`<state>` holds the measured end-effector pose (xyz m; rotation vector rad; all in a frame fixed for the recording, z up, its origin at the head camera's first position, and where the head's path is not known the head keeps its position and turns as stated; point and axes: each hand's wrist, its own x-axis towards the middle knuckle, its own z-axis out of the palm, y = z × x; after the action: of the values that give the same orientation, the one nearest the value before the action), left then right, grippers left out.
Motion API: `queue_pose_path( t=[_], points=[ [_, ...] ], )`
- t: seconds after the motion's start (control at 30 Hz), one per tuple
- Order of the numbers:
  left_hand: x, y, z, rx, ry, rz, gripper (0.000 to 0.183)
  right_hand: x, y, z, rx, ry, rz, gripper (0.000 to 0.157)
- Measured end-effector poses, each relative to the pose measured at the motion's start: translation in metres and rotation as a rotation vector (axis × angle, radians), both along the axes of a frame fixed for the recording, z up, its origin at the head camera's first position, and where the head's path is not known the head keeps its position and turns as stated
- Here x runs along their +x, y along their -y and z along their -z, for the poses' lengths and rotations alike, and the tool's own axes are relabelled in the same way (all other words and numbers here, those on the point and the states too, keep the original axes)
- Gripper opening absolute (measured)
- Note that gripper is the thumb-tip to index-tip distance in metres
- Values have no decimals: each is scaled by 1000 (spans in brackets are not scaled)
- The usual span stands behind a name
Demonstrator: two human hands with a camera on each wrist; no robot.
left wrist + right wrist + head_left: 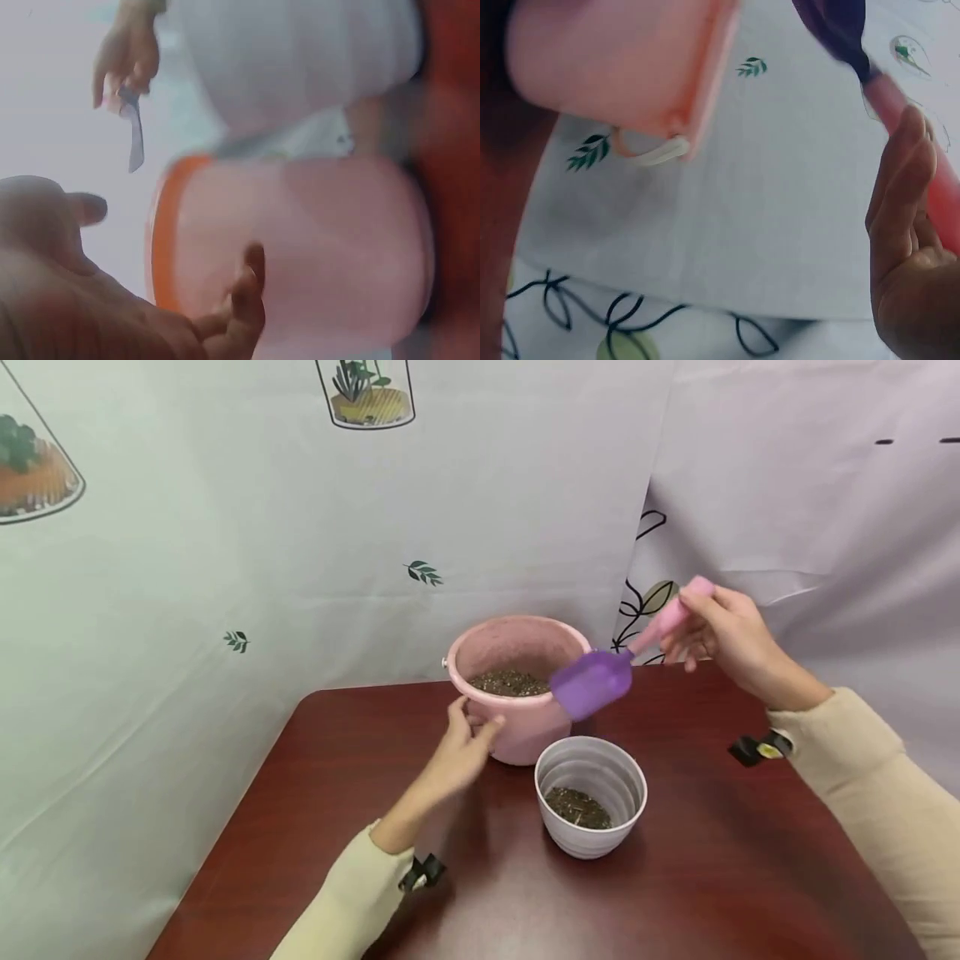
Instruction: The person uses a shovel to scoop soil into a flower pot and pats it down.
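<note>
A garden trowel with a purple blade and a pink handle is in my right hand, which grips the handle. The blade tilts down to the left and overlaps the rim of a pink bucket in the head view. Dark soil lies inside the bucket. My left hand is at the bucket's near left side, thumb and fingers spread apart, fingertips right at the wall in the left wrist view. In front of the bucket stands a light grey pot with a layer of soil at its bottom.
The dark red table carries both containers. Behind it hangs a pale cloth printed with leaves and jars. A white bucket handle shows in the right wrist view.
</note>
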<state>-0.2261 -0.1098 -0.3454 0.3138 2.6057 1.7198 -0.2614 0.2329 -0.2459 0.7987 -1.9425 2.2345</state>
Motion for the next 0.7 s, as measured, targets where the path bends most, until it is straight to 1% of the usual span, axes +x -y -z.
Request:
queue_pose_path(
  t=[0.07,0.13,0.2,0.27,0.33,0.4,0.5,0.57,0.7],
  points=[
    [-15,4,-6,106,41,-49,58,-12,10,-9,11,26,69,33],
    [-26,7,-8,213,90,-116,47,-24,22,-13,93,24,150,33],
    [-34,8,-5,334,134,-177,40,-36,34,-11,235,9,231,32],
    [-36,16,1,440,165,-231,38,-49,53,-3,404,-17,266,32],
    [-38,21,4,521,181,-254,40,-60,66,5,552,-62,280,33],
    [-39,22,4,560,167,-240,45,-68,76,10,654,-109,300,36],
    [-42,22,-1,602,131,-217,50,-76,90,11,719,-164,326,36],
    [-44,20,-2,615,116,-209,52,-80,95,12,742,-160,319,35],
    [-45,20,-3,627,98,-220,49,-85,104,13,795,-127,279,32]
  ],
)
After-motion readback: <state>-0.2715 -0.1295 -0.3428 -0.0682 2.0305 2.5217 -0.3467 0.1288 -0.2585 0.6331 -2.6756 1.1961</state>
